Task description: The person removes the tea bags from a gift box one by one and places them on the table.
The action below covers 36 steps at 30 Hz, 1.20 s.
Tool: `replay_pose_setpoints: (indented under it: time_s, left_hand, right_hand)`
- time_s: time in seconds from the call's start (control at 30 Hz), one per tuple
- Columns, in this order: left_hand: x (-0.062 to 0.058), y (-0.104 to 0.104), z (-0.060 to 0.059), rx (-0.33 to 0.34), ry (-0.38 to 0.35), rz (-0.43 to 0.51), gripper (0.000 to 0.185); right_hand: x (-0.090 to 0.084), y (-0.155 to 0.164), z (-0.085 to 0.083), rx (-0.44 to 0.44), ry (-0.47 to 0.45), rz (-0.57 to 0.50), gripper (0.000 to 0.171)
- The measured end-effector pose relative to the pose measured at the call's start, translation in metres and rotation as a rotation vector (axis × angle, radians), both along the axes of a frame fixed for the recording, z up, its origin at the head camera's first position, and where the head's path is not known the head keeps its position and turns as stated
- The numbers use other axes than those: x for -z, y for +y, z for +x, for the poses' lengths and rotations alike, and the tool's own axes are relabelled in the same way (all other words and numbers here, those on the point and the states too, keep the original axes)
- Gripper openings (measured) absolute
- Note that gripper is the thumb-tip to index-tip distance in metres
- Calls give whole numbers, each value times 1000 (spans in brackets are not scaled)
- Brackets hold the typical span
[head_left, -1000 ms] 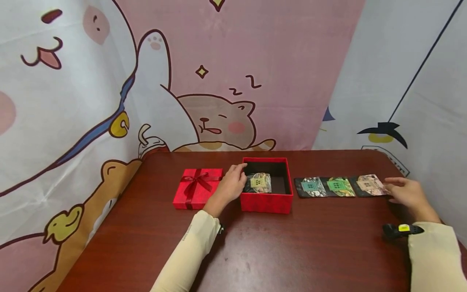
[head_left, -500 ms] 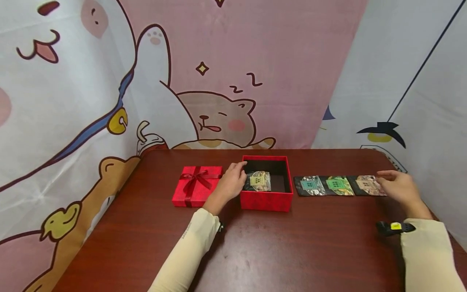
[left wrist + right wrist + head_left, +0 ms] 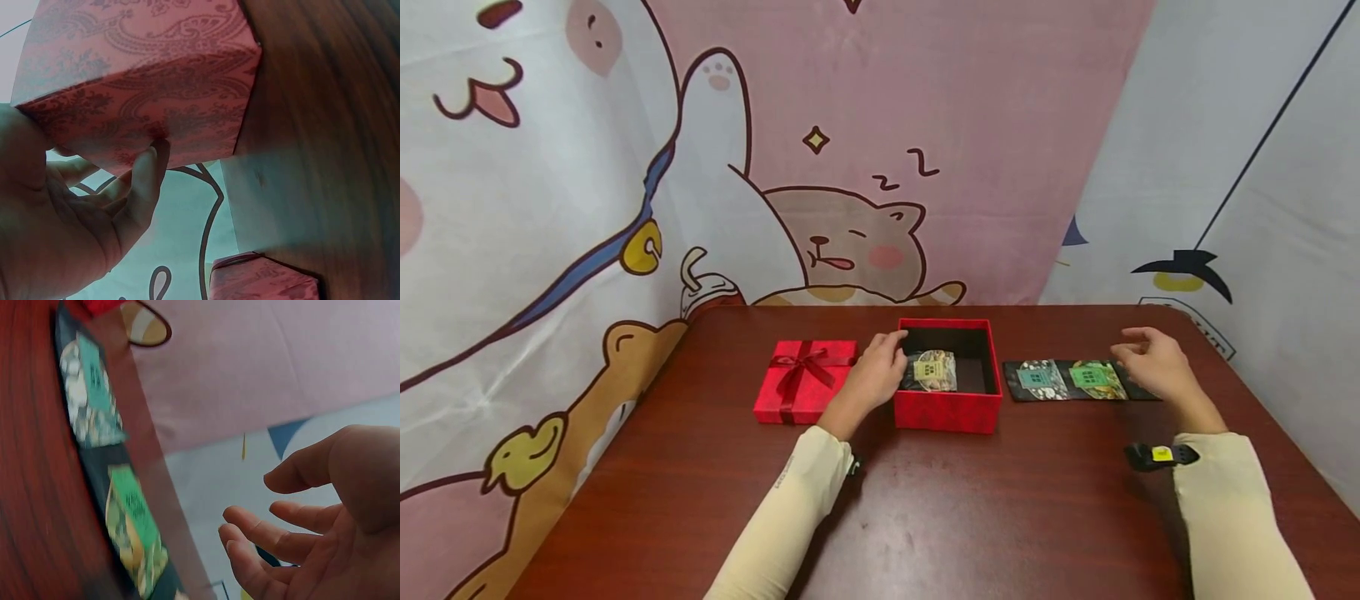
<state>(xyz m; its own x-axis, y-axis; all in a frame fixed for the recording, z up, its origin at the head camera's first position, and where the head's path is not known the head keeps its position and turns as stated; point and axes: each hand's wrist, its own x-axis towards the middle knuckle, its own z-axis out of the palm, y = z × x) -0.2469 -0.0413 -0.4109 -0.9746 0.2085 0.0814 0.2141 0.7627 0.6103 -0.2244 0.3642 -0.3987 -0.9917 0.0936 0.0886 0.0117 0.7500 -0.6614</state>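
My left hand (image 3: 874,368) grips the left wall of an open red gift box (image 3: 947,414). In the left wrist view, a bent finger (image 3: 150,181) presses the box's patterned outer side. A dark packet with a pale yellow label (image 3: 934,371) lies inside the box. To the right, my right hand (image 3: 1159,364) hovers with loosely bent fingers and holds nothing. Under it lies a dark packet (image 3: 1141,392), mostly hidden in the head view. Beside that are a green-labelled packet (image 3: 1096,379) and a teal-labelled packet (image 3: 1036,380), flat in a row.
A red lid with a dark red ribbon bow (image 3: 816,400) lies left of the box. Everything stands on a reddish-brown wooden table (image 3: 970,517). A cartoon-printed cloth (image 3: 1000,167) hangs behind it and along both sides.
My right hand has moved left from the right end of the packet row to over the right-hand packet, which it now covers. My left hand stays on the box.
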Motion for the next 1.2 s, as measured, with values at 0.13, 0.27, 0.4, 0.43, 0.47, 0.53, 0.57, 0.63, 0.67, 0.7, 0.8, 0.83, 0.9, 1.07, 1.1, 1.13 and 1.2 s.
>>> replay_pose_setpoints:
  time_s: [0.13, 0.27, 0.4, 0.43, 0.47, 0.53, 0.57, 0.63, 0.67, 0.7, 0.8, 0.83, 0.9, 1.07, 1.1, 1.13, 1.2]
  left_hand:
    - [0, 0, 0, -2, 1, 0, 45]
    - [0, 0, -1, -2, 5, 3, 45]
    - [-1, 0, -2, 0, 11, -1, 45]
    - [-1, 0, -2, 0, 12, -2, 45]
    - [-1, 0, -2, 1, 9, -3, 45]
    - [-2, 0, -1, 0, 2, -3, 45]
    - [-2, 0, -1, 0, -1, -3, 45]
    - [-2, 0, -1, -3, -10, -1, 45]
    - [-1, 0, -1, -3, -12, 0, 45]
    - [-1, 0, -1, -2, -12, -1, 45]
    - [0, 1, -1, 5, -7, -3, 45]
    - [0, 1, -1, 5, 0, 0, 45]
    - [0, 1, -1, 4, 12, 6, 45]
    - [-1, 0, 0, -7, 18, 18, 45]
    - [-1, 0, 0, -7, 14, 18, 45]
    - [-1, 0, 0, -3, 10, 18, 45]
    - [-1, 1, 1, 4, 0, 19, 46]
  right_hand:
    - [-7, -15, -2, -32, 11, 12, 50]
    - [-14, -28, -2, -68, 34, 9, 47]
    - [-21, -42, -3, -77, 53, -8, 45]
    - [-23, -46, -3, -79, 49, -18, 44]
    - [-25, -50, -4, -80, 42, -26, 45]
    - [-29, -58, -4, -87, 23, -44, 46]
    - [-31, -63, -4, -92, 11, -50, 47]
    - [-35, -73, -4, -103, -2, -57, 47]
    - [-37, -77, -4, -110, -1, -54, 46]
    - [-40, -82, -4, -119, 0, -53, 46]
    - [-43, -97, -5, -146, 20, -53, 43]
    - [-44, -101, -6, -165, 24, -73, 42]
    - [-46, -111, -8, -208, 16, -127, 40]
    - [-50, -134, -13, -285, -20, -248, 38]
    - [-50, -138, -14, -286, -22, -247, 38]
    - [-50, -141, -14, -285, -23, -243, 38]
    - [-50, -147, -15, -277, -29, -233, 38]
